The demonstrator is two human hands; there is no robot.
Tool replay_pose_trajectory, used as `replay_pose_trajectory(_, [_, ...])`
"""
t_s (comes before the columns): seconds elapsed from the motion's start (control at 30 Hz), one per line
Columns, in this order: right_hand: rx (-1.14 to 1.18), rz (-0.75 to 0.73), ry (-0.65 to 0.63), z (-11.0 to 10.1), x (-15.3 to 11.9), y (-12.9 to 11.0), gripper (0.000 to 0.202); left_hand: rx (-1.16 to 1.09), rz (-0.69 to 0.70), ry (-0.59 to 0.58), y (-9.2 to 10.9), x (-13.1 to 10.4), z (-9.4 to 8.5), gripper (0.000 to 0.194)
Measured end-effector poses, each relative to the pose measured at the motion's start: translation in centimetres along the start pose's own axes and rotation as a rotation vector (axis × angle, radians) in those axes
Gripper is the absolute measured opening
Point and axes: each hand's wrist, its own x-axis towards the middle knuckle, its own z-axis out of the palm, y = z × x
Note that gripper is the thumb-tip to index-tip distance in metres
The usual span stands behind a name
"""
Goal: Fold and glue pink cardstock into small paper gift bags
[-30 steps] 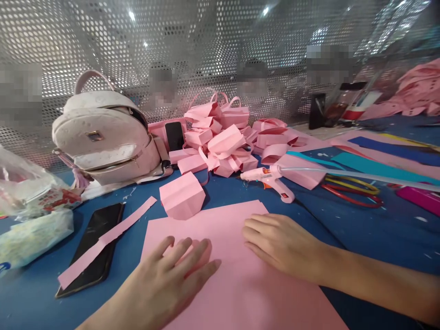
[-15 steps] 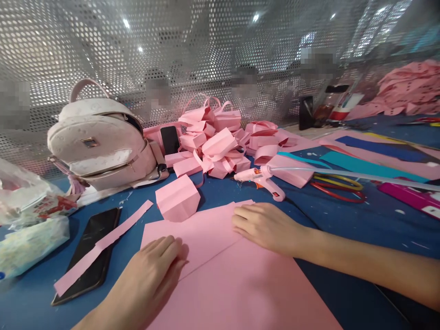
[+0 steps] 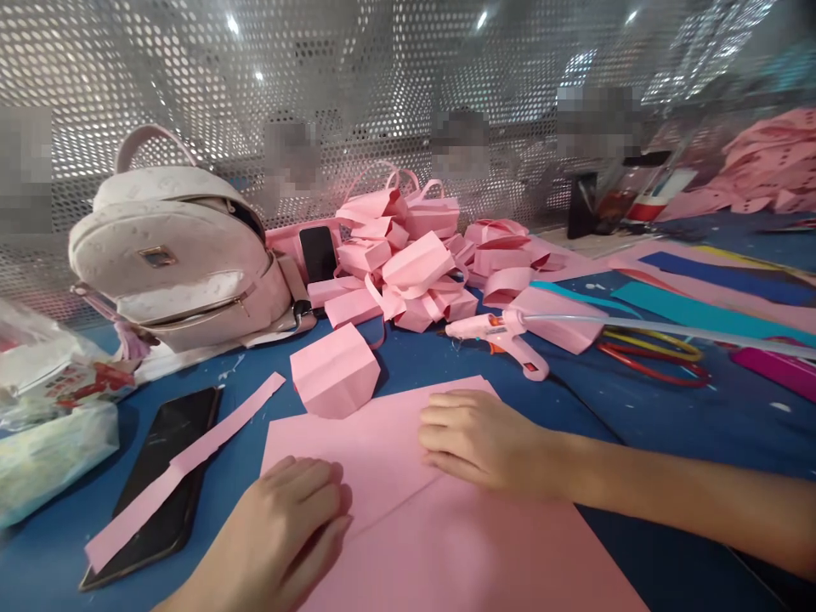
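Observation:
A large pink paper sheet [image 3: 484, 544] lies in front of me, its near part folded over so that a straight edge runs slantwise between my hands. My left hand [image 3: 286, 510] bears down on its left side, fingers curled onto the paper and the thumb beside that edge. Across the upper right part rests my right hand [image 3: 478, 438], fairly flat, with its fingers side by side pointing left. Just beyond the sheet sits a folded pink paper box [image 3: 335, 370]. A pink hot glue gun [image 3: 503, 331] lies behind my right hand.
Pink paper bags [image 3: 414, 263] are heaped at the back, near a white backpack [image 3: 178, 246]. To the left, a paper strip [image 3: 184, 463] crosses a black phone [image 3: 166, 476], with plastic bags [image 3: 57, 450] beyond. Coloured strips [image 3: 707, 306] and a cable [image 3: 590, 408] lie right.
My right hand has slid a little left and nearer along the sheet. My left hand stays on the paper's left side. The camera view has shifted slightly.

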Motion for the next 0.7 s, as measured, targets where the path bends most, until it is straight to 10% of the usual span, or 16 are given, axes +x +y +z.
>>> replay_pose_trajectory(0.4, [-0.137,-0.055,0.055,0.5,0.1,0.1,0.028,0.342,0.098,0.031,0.7,0.8,-0.5,0.023])
replay_pose_trajectory(0.7, [-0.311,0.104,0.07,-0.2,-2.7,0.7,0.026,0.591,0.209,-0.214,1.5,1.3,-1.3,0.07])
